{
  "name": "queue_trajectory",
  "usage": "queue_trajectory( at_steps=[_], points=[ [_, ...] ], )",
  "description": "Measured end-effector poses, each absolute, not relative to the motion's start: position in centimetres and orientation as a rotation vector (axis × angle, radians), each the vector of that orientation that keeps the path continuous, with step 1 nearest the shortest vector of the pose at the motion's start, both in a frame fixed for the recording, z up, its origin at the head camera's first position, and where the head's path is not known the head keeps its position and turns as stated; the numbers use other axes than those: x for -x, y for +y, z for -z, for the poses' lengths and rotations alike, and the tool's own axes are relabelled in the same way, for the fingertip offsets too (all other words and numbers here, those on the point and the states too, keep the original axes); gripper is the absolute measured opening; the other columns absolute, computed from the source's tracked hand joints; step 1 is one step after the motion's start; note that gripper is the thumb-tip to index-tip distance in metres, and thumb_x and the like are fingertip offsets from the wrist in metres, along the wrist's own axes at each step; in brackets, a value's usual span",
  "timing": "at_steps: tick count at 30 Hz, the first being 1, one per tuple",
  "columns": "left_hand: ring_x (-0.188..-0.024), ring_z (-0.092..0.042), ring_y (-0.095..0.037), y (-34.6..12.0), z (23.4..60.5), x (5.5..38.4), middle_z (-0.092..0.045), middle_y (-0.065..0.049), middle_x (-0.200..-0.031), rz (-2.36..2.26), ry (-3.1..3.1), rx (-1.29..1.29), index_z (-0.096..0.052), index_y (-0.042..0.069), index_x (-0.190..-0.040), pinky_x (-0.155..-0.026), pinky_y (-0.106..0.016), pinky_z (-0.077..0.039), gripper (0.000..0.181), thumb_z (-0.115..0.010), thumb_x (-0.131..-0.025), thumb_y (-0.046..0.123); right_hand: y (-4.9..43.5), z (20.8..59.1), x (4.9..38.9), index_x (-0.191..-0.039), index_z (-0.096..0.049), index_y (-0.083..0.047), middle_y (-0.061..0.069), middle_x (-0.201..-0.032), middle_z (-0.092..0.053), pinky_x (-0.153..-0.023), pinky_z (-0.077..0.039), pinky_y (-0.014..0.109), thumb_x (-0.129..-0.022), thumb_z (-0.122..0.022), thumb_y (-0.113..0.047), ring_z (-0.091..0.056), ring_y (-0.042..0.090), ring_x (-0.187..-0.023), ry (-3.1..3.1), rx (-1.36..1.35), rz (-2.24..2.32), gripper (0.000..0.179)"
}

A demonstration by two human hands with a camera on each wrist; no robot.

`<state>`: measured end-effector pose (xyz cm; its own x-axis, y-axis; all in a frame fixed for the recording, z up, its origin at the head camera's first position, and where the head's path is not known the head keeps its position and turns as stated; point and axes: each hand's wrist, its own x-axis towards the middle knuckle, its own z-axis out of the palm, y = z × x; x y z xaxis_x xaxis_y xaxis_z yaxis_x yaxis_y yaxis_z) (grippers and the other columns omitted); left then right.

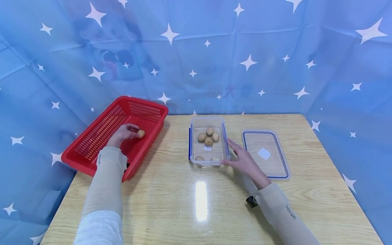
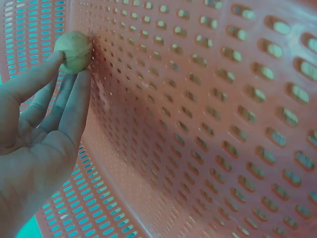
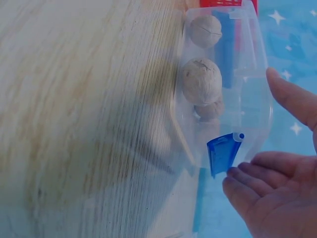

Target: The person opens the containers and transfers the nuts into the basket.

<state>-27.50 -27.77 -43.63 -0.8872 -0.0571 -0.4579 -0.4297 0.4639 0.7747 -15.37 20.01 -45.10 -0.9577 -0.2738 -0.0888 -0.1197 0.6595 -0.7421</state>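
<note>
Red basket (image 1: 144, 108) left of the clear box (image 1: 199, 123), lid (image 1: 265, 163) right of it; our right hand (image 1: 243, 160) rests loose-fingered at the box's right side, our left hand (image 1: 123, 134), left of the box in the basket, pinches 1 walnut (image 1: 141, 133). We read this as the pick step; next calls for a lift rightward over the basket wall into the box. Our left sleeve (image 1: 107, 173) hides some basket floor, and we can't tell whether the walnut touches the basket wall.

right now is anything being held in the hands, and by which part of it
A walnut, pinched by its rounded sides in the left hand. The right hand touches the plastic box, with no clear grip.
</note>
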Motion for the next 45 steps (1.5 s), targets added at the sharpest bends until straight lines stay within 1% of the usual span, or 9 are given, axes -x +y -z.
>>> queue_trajectory(
  at_steps=[4,8,14,19,24,28,33,38,45],
  points=[
    [-0.122,-0.051,-0.032,-27.7,43.6,27.6,-0.049,-0.013,-0.137,-1.385,2.374,0.382,-0.047,0.011,-0.140,-0.104,-0.047,-0.052,0.065,-0.078,-0.086,0.029,20.0,45.0,15.3,-0.159,-0.019,-0.008,0.020,-0.166,-0.017,-0.117,-0.031,0.061,-0.089,-0.075,-0.031,-0.030,0.048,-0.145,2.683,0.323,1.180,0.092],
    [-0.125,-0.050,-0.034,-27.5,43.4,27.7,-0.048,-0.015,-0.141,-1.371,2.399,0.358,-0.046,0.011,-0.142,-0.108,-0.050,-0.049,0.065,-0.077,-0.087,0.028,20.0,44.9,15.3,-0.159,-0.019,-0.007,0.020,-0.165,-0.017,-0.117,-0.031,0.060,-0.089,-0.075,-0.030,-0.030,0.048,-0.145,2.685,0.327,1.181,0.092],
    [-0.126,-0.048,-0.036,-27.6,43.1,28.1,-0.047,-0.020,-0.141,-1.339,2.459,0.299,-0.047,0.008,-0.143,-0.112,-0.053,-0.044,0.055,-0.069,-0.093,0.019,19.9,44.8,15.3,-0.159,-0.020,-0.007,0.021,-0.165,-0.018,-0.117,-0.031,0.060,-0.089,-0.076,-0.031,-0.030,0.048,-0.146,2.687,0.332,1.179,0.093],
    [-0.123,-0.049,-0.035,-27.6,42.8,28.3,-0.048,-0.020,-0.138,-1.369,2.486,0.298,-0.047,0.007,-0.142,-0.112,-0.050,-0.045,0.048,-0.063,-0.097,0.016,19.9,44.9,15.3,-0.159,-0.019,-0.007,0.021,-0.165,-0.017,-0.117,-0.030,0.060,-0.089,-0.075,-0.030,-0.029,0.048,-0.146,2.684,0.332,1.180,0.093],
    [-0.125,-0.052,-0.033,-27.4,42.2,28.3,-0.047,-0.019,-0.142,-1.464,2.457,0.313,-0.045,0.006,-0.143,-0.111,-0.046,-0.047,0.047,-0.060,-0.099,0.015,20.0,44.9,15.4,-0.159,-0.019,-0.007,0.020,-0.165,-0.017,-0.118,-0.030,0.059,-0.089,-0.075,-0.030,-0.028,0.047,-0.147,2.687,0.336,1.172,0.093],
    [-0.129,-0.052,-0.036,-27.2,41.5,28.2,-0.046,-0.021,-0.144,-1.502,2.473,0.285,-0.044,0.004,-0.143,-0.112,-0.048,-0.046,0.048,-0.059,-0.100,0.016,20.0,44.9,15.4,-0.159,-0.019,-0.006,0.021,-0.165,-0.017,-0.118,-0.030,0.059,-0.089,-0.075,-0.030,-0.027,0.046,-0.147,2.688,0.343,1.174,0.093],
    [-0.130,-0.053,-0.037,-26.7,40.3,28.1,-0.047,-0.021,-0.144,-1.538,2.509,0.280,-0.044,0.006,-0.143,-0.112,-0.050,-0.045,0.048,-0.060,-0.099,0.018,20.0,44.9,15.4,-0.159,-0.019,-0.006,0.021,-0.165,-0.017,-0.118,-0.030,0.059,-0.089,-0.076,-0.030,-0.026,0.046,-0.148,2.689,0.339,1.166,0.093],
    [-0.129,-0.054,-0.035,-26.1,39.3,28.3,-0.048,-0.020,-0.143,-1.573,2.545,0.248,-0.046,0.006,-0.142,-0.111,-0.049,-0.045,0.047,-0.060,-0.099,0.019,20.0,44.9,15.5,-0.158,-0.020,-0.005,0.020,-0.166,-0.017,-0.118,-0.028,0.061,-0.088,-0.076,-0.032,-0.026,0.046,-0.148,2.705,0.342,1.132,0.093],
    [-0.125,-0.055,-0.029,-25.4,38.1,28.4,-0.049,-0.015,-0.143,-1.596,2.610,0.213,-0.050,0.010,-0.138,-0.109,-0.047,-0.048,0.048,-0.067,-0.095,0.025,20.0,44.5,15.5,-0.158,-0.021,-0.005,0.019,-0.165,-0.018,-0.120,-0.022,0.062,-0.089,-0.075,-0.036,-0.020,0.045,-0.150,2.731,0.354,1.057,0.093]
  ],
)
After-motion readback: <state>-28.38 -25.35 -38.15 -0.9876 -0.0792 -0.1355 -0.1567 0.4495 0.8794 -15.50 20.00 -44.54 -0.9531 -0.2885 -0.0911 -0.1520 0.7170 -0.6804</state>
